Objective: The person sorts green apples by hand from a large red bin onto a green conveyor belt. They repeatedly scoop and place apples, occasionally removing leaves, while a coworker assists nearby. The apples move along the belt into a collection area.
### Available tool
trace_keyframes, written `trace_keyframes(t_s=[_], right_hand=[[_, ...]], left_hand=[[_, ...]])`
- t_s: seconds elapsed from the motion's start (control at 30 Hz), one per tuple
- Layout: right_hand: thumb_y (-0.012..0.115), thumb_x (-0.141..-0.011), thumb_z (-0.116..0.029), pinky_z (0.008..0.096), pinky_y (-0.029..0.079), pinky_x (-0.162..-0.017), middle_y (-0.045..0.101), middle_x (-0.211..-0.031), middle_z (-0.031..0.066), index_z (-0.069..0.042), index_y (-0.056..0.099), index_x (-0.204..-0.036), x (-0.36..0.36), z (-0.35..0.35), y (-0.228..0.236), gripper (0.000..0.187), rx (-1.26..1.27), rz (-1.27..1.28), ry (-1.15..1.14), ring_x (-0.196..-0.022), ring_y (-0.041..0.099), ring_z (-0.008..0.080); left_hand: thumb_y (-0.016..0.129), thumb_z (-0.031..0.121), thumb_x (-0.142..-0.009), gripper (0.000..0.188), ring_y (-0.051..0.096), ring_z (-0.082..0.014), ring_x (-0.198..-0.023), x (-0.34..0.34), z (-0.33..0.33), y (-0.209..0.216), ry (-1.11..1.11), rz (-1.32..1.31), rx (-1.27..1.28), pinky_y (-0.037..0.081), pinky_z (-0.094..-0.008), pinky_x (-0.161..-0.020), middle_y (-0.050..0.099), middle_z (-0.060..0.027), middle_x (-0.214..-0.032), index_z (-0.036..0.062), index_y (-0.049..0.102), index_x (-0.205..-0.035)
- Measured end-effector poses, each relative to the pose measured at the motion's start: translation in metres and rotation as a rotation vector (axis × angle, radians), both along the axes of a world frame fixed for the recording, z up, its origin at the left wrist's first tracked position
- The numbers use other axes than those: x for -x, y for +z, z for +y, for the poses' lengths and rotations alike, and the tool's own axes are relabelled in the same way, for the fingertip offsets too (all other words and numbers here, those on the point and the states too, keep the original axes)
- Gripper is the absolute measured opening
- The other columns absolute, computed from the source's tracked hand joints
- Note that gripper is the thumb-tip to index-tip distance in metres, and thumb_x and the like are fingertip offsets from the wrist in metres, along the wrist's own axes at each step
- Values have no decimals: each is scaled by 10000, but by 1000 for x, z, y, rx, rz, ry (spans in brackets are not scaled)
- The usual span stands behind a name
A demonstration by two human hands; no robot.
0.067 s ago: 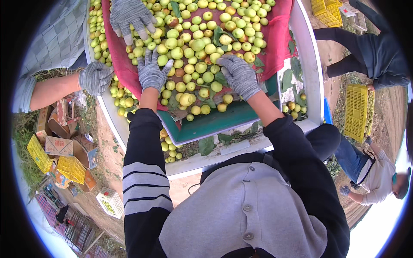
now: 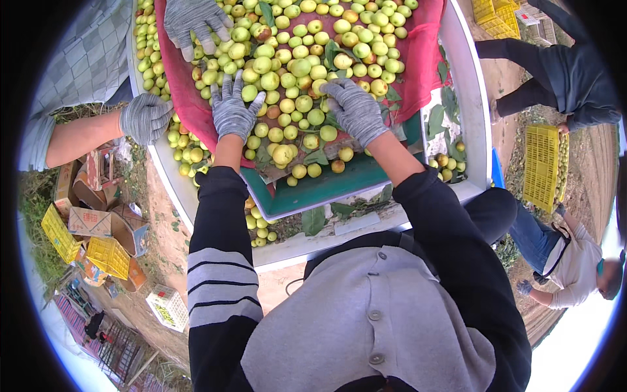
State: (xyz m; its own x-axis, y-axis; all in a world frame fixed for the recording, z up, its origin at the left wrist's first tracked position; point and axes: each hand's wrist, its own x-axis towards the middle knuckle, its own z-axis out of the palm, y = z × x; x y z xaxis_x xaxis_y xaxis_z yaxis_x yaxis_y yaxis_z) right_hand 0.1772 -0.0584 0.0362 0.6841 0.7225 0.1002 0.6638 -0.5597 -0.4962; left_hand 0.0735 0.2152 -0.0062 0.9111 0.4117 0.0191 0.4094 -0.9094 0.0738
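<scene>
Small round yellow-green fruits with reddish-brown patches, like jujubes [image 2: 300, 68], cover a red cloth [image 2: 186, 98] and spill toward a green board [image 2: 326, 185]. My left hand [image 2: 233, 112], in a grey knit glove, lies on the fruits with its fingers spread. To its right, my right hand [image 2: 356, 112], gloved alike, rests at the near right of the heap with its fingers stretched leftward over some fruits. Neither hand shows a fruit held in it. Green leaves [image 2: 317, 157] lie among the fruits between my hands.
Another person's gloved hands are close by, one hand [image 2: 194, 26] over the heap, the other [image 2: 145, 119] at the white rim [image 2: 176, 189]. Two people at right handle a yellow crate [image 2: 541, 168]. Cardboard boxes [image 2: 89, 222] and a white crate [image 2: 167, 307] stand at left.
My right hand has slid slightly left over the fruits. Several fruits near the front edge have shifted. The other person's upper hand has moved a little up and left.
</scene>
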Motion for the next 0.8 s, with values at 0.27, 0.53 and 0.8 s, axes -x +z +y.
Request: trace_keyframes(t_s=[0.27, 0.53, 0.8], right_hand=[[538, -918, -105, 429, 551, -789, 660, -1041, 149, -86, 526, -1301, -1, 64, 2, 384, 322, 19, 73, -982, 661, 305], [633, -893, -153, 278, 515, -725, 631, -931, 31, -52, 573, -1227, -12, -27, 14, 354, -453, 748, -239, -783, 579, 119], [589, -954, -428, 298, 501, -726, 677, -906, 56, -45, 661, -1137, -50, -415, 84, 431, -195, 247, -1156, -806, 628, 166]], left_hand=[[691, 475, -828, 759, 375, -431, -1345, 44, -66, 22, 42, 14, 114, 316, -514, -1123, 364, -167, -1514, 167, 419, -1466], [707, 403, -838, 600, 478, -339, -1247, 18, -21, 34, 10, -453, 28, 364, -450, -1085, 553, -146, -1296, 57, 543, -1300], [482, 462, -974, 547, 363, -346, -1394, -19, 39, 4, 160, -189, 76, 276, -511, -1142, 438, -72, -1494, 218, 429, -1460]])
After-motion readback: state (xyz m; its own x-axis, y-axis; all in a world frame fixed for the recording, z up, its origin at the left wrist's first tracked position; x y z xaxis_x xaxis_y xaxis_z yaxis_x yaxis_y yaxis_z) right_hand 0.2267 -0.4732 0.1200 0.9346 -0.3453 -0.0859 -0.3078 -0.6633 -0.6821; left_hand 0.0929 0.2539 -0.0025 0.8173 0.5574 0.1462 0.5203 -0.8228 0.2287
